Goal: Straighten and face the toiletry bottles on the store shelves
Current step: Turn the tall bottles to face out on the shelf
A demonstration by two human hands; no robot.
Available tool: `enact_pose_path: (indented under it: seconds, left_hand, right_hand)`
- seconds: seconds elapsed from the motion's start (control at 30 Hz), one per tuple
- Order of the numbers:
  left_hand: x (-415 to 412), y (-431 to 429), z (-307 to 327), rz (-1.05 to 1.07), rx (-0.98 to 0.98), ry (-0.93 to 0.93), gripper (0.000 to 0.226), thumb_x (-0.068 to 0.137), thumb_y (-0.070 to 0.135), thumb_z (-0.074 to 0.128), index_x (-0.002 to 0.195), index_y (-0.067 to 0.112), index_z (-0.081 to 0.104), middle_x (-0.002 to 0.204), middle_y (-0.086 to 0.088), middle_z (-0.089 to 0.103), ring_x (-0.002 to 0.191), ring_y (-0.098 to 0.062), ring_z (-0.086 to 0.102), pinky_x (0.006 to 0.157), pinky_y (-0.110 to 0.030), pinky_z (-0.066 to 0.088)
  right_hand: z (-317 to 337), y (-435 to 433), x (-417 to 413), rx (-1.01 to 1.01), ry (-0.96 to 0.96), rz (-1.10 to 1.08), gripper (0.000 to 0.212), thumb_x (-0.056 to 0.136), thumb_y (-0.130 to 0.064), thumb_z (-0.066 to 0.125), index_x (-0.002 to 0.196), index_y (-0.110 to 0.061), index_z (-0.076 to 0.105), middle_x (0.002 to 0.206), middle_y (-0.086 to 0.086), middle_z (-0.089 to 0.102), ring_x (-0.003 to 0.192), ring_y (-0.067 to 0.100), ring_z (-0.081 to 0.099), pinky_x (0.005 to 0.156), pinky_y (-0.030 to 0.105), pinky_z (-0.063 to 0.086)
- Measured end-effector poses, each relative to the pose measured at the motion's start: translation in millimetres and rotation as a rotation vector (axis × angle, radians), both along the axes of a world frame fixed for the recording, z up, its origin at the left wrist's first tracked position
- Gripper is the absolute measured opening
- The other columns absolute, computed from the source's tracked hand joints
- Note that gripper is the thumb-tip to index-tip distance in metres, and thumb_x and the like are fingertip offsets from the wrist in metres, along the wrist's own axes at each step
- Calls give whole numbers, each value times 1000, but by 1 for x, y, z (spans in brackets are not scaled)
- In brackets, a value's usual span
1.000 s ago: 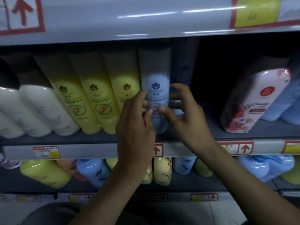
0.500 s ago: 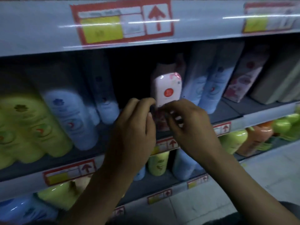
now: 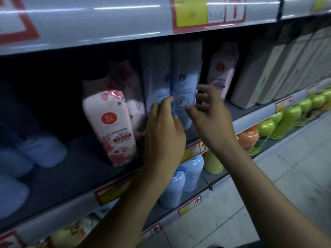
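Blue bottle [image 3: 185, 86] stands on the middle shelf [image 3: 254, 117], touching a twin bottle [image 3: 155, 86] at its left. We hold it from both sides, we judge, so that we can turn it. The left hand [image 3: 164, 133] presses curled fingertips on its left edge. The right hand [image 3: 209, 113] curls round its right edge, thumb on the front. Its long axis is upright, and the label looks toward us.

A pale blue bottle [image 3: 185, 93] stands upright near a pink floral bottle [image 3: 111, 126].
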State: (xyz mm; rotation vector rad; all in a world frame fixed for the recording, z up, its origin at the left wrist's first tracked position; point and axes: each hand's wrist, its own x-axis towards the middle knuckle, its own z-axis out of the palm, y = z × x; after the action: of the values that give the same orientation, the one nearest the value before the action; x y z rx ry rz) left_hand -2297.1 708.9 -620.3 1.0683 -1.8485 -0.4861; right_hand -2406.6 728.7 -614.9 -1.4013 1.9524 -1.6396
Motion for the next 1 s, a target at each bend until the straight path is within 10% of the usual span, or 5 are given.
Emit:
enact_pose_path:
  seconds: [0.53,0.83,1.0]
  left_hand:
    - [-13,1,-8,21,8,21,45,94,9,48,139,15,43,128,-2,50,115,-17,54,92,-35,51]
    - [-5,22,-5,17,15,213,6,91,12,59,89,18,60,84,7,65,77,-1,61,64,-8,46]
    - [9,14,-7,51,94,273,25,86,15,66,109,20,58,105,6,66,98,-6,62,80,-21,51]
  right_hand:
    - [-13,-6,-23,-31,44,142,39,91,-16,61,127,-22,45,105,-13,61,98,-8,56,77,4,43]
    - [-11,9,-17,-65,23,237,52,82,-13,71,128,-24,49,115,-12,62,108,3,59,91,34,52]
    - [-9,19,-7,-56,29,257,50,84,-9,67,128,-25,48,115,-8,62,109,6,58,94,33,50]
